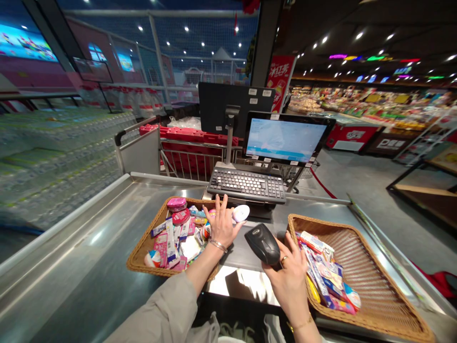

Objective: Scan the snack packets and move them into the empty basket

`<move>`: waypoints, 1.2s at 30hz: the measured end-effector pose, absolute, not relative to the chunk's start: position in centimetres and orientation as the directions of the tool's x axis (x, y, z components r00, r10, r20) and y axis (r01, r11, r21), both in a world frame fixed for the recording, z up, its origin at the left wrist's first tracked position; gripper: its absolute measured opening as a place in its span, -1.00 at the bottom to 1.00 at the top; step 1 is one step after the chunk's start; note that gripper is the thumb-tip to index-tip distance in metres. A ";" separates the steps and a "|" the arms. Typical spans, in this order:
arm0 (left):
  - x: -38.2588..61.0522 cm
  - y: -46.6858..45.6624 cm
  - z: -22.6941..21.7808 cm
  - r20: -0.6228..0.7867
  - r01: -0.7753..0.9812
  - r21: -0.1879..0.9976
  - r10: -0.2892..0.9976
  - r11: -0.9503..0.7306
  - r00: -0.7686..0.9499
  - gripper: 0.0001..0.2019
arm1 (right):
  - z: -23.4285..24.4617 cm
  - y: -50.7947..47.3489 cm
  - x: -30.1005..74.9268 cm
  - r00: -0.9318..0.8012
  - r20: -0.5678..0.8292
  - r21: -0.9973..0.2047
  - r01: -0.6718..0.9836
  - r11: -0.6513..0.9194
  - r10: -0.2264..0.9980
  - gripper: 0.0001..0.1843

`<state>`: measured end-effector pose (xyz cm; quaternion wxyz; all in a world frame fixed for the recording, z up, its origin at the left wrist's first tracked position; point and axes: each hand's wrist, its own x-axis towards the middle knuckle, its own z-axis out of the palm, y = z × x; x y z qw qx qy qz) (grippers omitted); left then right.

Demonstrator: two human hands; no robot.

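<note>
My left hand (222, 224) pinches a small white rounded container (241, 213) by its edge; its exact kind is hard to make out. In my right hand (291, 271) is a black handheld barcode scanner (263, 244), its head turned toward the white container. Beside and partly beneath my left hand, a wicker basket (137, 252) holds many packaged sweets, among them a red round tin (181, 217) and a white-and-blue egg-shaped pack (153, 258). Right of the scanner stands a second wicker basket (378, 271), with wrapped snacks (326, 271) gathered at its left side.
A keyboard (246, 185) and a lit monitor (285, 138) stand just behind my hands, with a second dark screen (217, 102) further back. The metal counter (96, 238) has raised edges. Shopping carts (189, 152) stand beyond it; stacked bottles (64, 166) are at left.
</note>
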<state>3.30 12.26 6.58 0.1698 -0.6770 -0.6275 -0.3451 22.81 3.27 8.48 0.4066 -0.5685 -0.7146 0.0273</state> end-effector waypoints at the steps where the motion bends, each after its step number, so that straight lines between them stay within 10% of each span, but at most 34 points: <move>1: 3.3 12.3 6.6 0.679 0.966 0.204 0.734 -0.157 -0.024 -0.62 | 8.5 3.3 22.8 -0.024 0.547 -0.502 0.790 0.351 0.837 -0.75; 36: 7.7 13.5 8.8 0.625 0.926 0.176 0.765 -0.335 0.157 -0.56 | 8.0 3.2 27.9 0.200 0.662 -0.525 0.812 0.256 0.722 -0.64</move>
